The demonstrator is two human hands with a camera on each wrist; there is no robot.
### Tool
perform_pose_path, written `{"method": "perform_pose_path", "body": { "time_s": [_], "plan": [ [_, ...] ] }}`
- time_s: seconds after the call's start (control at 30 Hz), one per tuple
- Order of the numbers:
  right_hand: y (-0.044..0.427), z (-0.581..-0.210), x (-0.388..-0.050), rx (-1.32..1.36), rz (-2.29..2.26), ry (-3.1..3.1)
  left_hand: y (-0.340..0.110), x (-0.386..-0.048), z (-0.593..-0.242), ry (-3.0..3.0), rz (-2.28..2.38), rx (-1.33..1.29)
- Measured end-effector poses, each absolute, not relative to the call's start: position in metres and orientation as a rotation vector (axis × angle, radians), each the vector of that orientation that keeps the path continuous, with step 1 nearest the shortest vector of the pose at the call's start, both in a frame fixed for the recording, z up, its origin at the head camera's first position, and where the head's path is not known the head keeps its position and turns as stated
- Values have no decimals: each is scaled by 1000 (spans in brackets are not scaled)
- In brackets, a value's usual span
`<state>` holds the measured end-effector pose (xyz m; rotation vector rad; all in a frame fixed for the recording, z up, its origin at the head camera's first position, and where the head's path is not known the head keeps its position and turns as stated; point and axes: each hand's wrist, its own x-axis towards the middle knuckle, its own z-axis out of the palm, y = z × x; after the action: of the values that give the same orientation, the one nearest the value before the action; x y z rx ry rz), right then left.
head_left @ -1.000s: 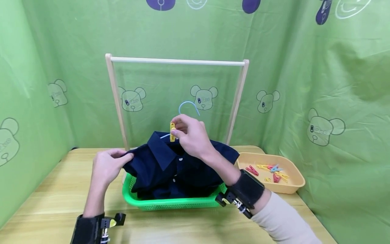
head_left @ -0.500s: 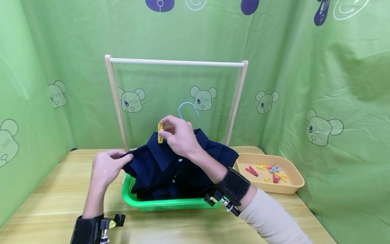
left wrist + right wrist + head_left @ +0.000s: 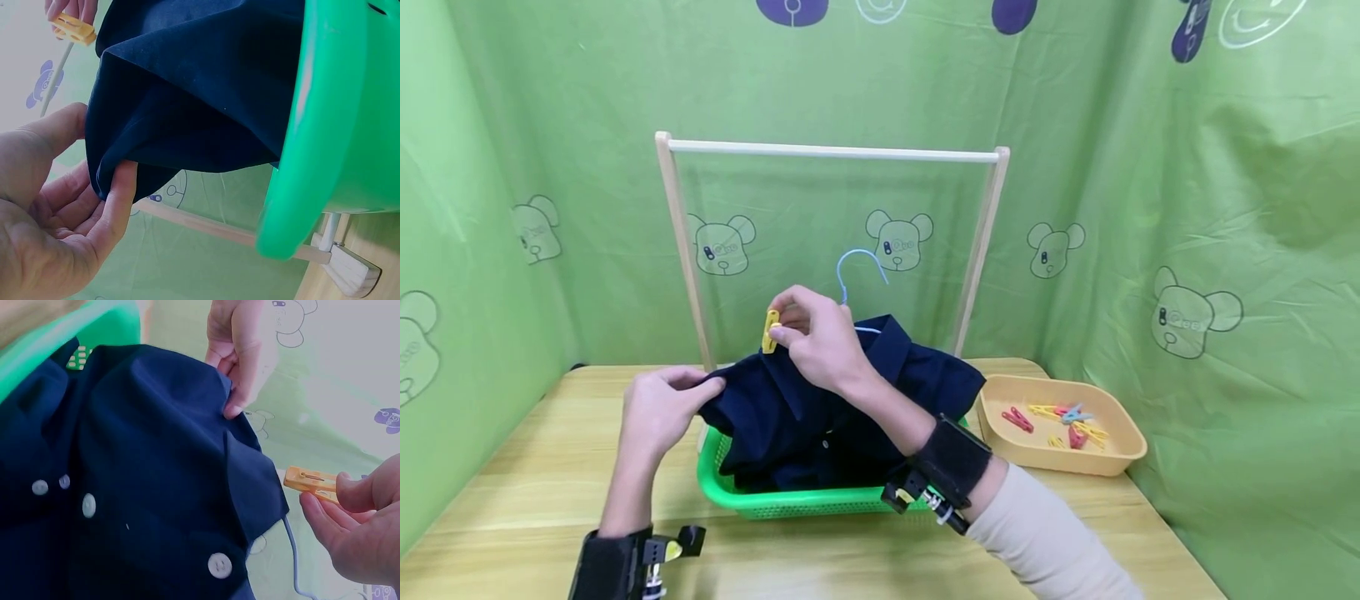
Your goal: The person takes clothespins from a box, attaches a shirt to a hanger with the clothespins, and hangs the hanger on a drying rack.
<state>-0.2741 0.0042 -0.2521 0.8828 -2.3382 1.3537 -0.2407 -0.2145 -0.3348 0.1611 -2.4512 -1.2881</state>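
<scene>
A dark navy collared shirt point(image 3: 760, 417) with white buttons lies over a green basket point(image 3: 820, 503), a light blue hanger point(image 3: 850, 255) at its neck. My left hand point(image 3: 658, 417) pinches the shirt's shoulder edge between thumb and fingers, as the left wrist view shows. Between thumb and fingers of my right hand point(image 3: 823, 337) is a yellow clothespin point(image 3: 770, 332). In the right wrist view the clothespin point(image 3: 309, 480) points at the collar point(image 3: 259, 481), a small gap apart. The hanger's lower part is mostly hidden by the shirt and my right hand.
Behind the basket stands a wooden rack with a white rod point(image 3: 835, 152). To the right, an orange tray point(image 3: 1000, 442) holds several red, yellow and blue clothespins point(image 3: 1075, 414). Green printed cloth point(image 3: 1150, 208) surrounds the wooden table point(image 3: 505, 467).
My right hand has moved left with the yellow clothespin, from the neck of the shirt to above the left side of its collar. The left hand keeps its pinch on the shirt.
</scene>
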Motion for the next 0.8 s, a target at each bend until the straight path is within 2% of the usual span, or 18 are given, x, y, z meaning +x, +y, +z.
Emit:
{"method": "perform_pose_path", "body": {
  "time_s": [0.8],
  "plan": [
    [-18, -268, -275, 877, 1351, -2266, -215, -242, -335, -2458, -1260, 151]
  ]
}}
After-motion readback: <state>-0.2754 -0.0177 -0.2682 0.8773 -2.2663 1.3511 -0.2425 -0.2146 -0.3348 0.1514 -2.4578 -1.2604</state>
